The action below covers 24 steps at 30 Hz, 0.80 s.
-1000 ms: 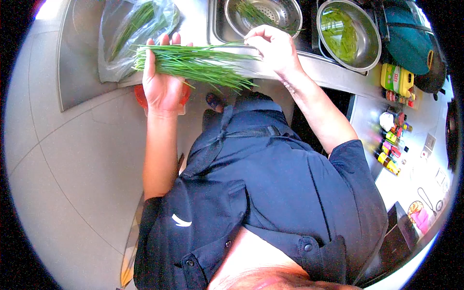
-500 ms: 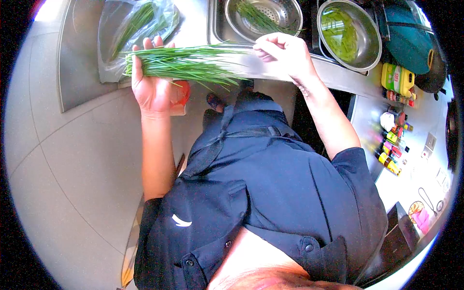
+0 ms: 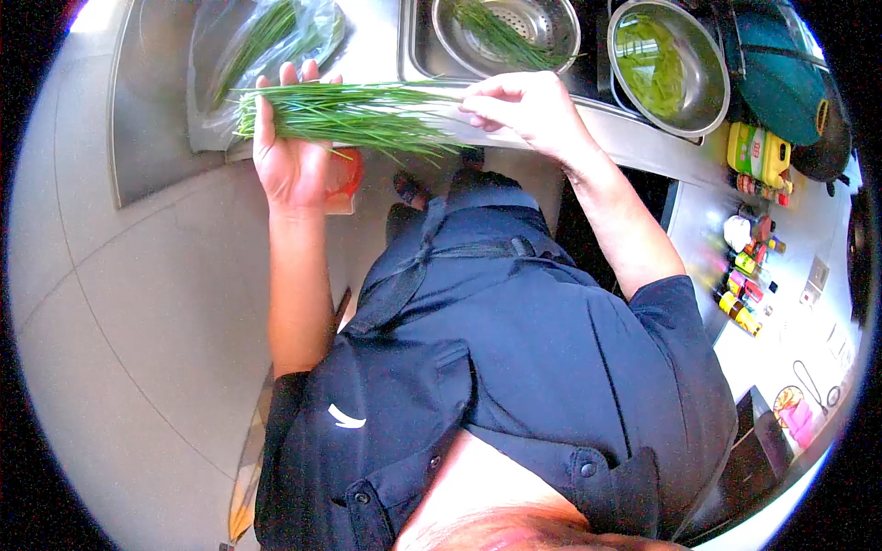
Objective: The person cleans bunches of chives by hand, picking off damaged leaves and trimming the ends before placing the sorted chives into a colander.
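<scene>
A bunch of long green chives (image 3: 358,118) lies across the palm of my left hand (image 3: 294,174), pale ends to the left and thin tips to the right. The thumb and fingers of that hand curl around it. At the tip end, my right hand (image 3: 525,112) has its thumb and index finger pressed together. A thin blade or two reach toward this pinch, but whether it grips one is too fine to make out. More chives (image 3: 501,35) rest in a perforated steel colander (image 3: 571,46) behind, and others (image 3: 257,46) lie in a clear plastic bag (image 3: 207,78).
The colander sits in the sink (image 3: 409,55). Right of it stands a steel bowl (image 3: 721,92) with green pieces in liquid. A yellow jug (image 3: 772,156) and several bottles (image 3: 740,312) line the right side. Below my left hand is a red-rimmed container (image 3: 342,197).
My right hand has shifted left and slightly down, nearer to the chive tips. My left hand still holds the bunch in almost the same place.
</scene>
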Each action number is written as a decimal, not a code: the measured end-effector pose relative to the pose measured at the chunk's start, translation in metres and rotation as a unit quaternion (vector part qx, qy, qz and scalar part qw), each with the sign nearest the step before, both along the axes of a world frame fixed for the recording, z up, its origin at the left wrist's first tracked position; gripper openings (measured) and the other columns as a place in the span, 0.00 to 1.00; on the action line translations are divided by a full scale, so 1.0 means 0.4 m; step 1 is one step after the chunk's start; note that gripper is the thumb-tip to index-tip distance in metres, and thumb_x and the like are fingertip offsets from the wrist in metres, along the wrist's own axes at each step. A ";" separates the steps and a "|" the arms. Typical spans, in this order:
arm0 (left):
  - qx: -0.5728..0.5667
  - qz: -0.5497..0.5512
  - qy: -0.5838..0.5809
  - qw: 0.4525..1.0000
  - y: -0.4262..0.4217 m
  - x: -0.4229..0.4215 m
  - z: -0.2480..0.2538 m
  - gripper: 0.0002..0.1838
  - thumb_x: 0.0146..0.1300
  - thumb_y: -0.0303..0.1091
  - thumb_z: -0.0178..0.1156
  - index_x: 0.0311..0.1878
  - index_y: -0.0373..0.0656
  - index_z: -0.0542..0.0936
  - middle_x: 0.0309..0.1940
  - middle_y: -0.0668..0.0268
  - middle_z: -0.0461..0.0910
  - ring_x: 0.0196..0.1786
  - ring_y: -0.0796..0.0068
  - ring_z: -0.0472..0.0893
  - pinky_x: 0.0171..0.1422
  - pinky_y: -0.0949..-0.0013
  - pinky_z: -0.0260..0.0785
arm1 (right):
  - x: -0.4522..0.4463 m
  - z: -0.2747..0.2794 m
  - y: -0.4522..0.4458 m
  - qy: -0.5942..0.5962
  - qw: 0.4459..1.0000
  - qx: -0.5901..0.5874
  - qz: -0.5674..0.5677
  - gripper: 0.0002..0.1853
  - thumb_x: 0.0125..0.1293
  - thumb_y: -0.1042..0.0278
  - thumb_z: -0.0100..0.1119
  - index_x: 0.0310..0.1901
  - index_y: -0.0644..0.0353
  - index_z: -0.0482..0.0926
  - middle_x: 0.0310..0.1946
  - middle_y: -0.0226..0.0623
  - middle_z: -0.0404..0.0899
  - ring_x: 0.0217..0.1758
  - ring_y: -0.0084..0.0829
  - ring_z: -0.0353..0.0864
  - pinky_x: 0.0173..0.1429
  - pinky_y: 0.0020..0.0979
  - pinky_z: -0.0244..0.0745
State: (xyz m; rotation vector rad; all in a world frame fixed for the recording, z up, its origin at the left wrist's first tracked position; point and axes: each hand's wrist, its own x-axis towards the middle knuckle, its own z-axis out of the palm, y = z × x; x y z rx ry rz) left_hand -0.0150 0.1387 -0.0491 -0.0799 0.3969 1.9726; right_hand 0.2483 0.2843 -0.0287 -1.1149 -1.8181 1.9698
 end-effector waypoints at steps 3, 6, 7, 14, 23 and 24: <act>-0.010 -0.001 0.009 1.000 -0.002 0.001 0.002 0.14 0.77 0.40 0.49 0.60 0.54 0.77 0.64 0.63 0.76 0.72 0.54 0.68 0.78 0.33 0.51 | -0.002 -0.004 0.000 -0.034 0.999 0.035 0.023 0.11 0.63 0.66 0.68 0.44 0.61 0.88 0.32 0.34 0.88 0.34 0.20 0.84 0.41 0.24 0.80; -0.008 -0.005 0.012 1.000 -0.006 0.006 0.011 0.15 0.78 0.41 0.48 0.61 0.54 0.75 0.65 0.63 0.75 0.72 0.54 0.68 0.78 0.33 0.51 | -0.008 -0.011 -0.001 -0.080 0.989 0.119 0.048 0.13 0.61 0.62 0.69 0.45 0.58 0.88 0.33 0.36 0.88 0.35 0.23 0.85 0.43 0.28 0.80; -0.009 -0.005 0.012 1.000 -0.007 0.008 0.014 0.15 0.78 0.41 0.48 0.61 0.54 0.75 0.65 0.63 0.75 0.72 0.54 0.68 0.78 0.33 0.51 | -0.009 -0.018 -0.002 -0.079 0.989 0.119 0.049 0.13 0.61 0.62 0.69 0.45 0.58 0.88 0.33 0.36 0.88 0.35 0.23 0.85 0.43 0.28 0.80; -0.003 -0.007 0.030 1.000 -0.017 0.011 0.012 0.16 0.77 0.39 0.49 0.63 0.54 0.75 0.66 0.65 0.75 0.73 0.53 0.67 0.80 0.34 0.48 | -0.039 -0.024 -0.012 -0.092 0.970 0.217 0.054 0.12 0.61 0.60 0.65 0.42 0.57 0.87 0.33 0.38 0.88 0.40 0.28 0.87 0.47 0.31 0.80; -0.005 0.056 0.071 0.996 -0.177 -0.014 0.028 0.13 0.76 0.40 0.50 0.59 0.55 0.78 0.59 0.66 0.80 0.70 0.56 0.71 0.78 0.35 0.51 | -0.174 -0.107 -0.140 0.081 0.952 -0.252 -0.155 0.07 0.64 0.71 0.65 0.40 0.65 0.84 0.31 0.33 0.83 0.32 0.24 0.81 0.42 0.28 0.85; -0.014 0.076 0.081 0.994 -0.201 -0.016 0.026 0.13 0.76 0.40 0.50 0.58 0.55 0.78 0.58 0.66 0.80 0.69 0.56 0.72 0.78 0.35 0.52 | -0.195 -0.119 -0.158 0.094 0.943 -0.273 -0.167 0.07 0.64 0.71 0.65 0.40 0.65 0.84 0.31 0.33 0.83 0.32 0.24 0.82 0.42 0.28 0.85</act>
